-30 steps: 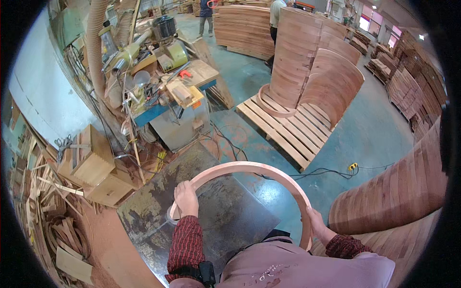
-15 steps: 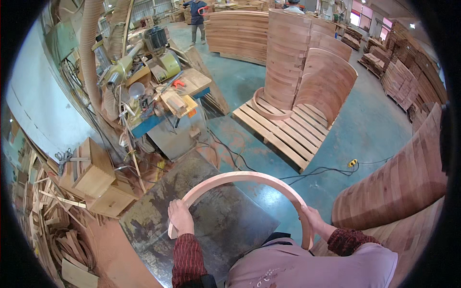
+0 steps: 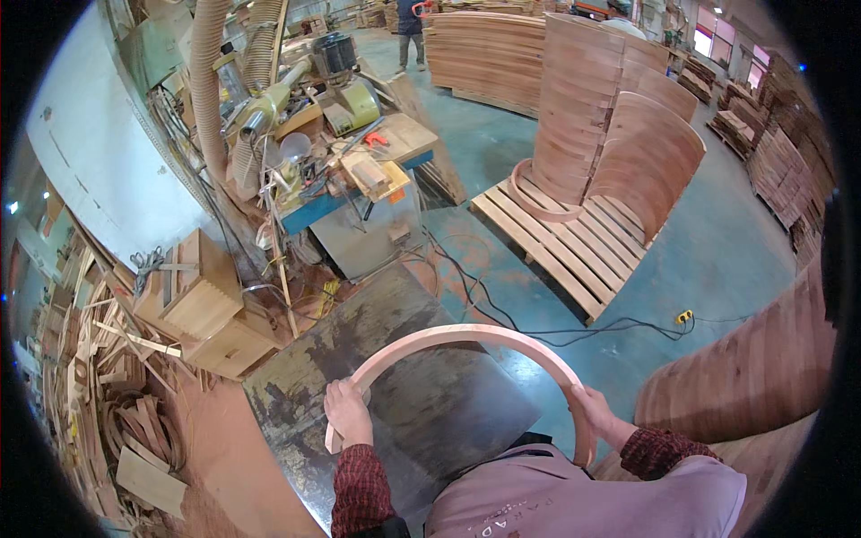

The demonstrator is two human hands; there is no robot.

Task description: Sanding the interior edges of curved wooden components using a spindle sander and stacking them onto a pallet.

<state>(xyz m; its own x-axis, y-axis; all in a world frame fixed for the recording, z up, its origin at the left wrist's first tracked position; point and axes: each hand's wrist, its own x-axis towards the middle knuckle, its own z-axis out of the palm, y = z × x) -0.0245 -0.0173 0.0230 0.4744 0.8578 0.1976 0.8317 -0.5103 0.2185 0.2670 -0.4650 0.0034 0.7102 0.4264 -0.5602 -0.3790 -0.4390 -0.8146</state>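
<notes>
I hold a curved, arch-shaped piece of pale wood (image 3: 466,336) in front of me, above a dark worn metal sheet (image 3: 421,403) on the floor. My left hand (image 3: 347,413) grips its left end. My right hand (image 3: 587,408) grips its right end. The arch bows away from me, level between both hands.
A wooden pallet (image 3: 574,242) with tall stacks of curved wood pieces (image 3: 610,117) stands ahead on the right. A woodworking machine (image 3: 359,188) with dust hoses is ahead left. Wooden boxes (image 3: 202,305) and scrap offcuts (image 3: 99,394) lie left. More curved stacks (image 3: 762,368) rise at right. A person (image 3: 411,27) stands far back.
The view has shifted, so the arch and my hands sit lower in the picture and nearer the machine. My grip on both ends is unchanged.
</notes>
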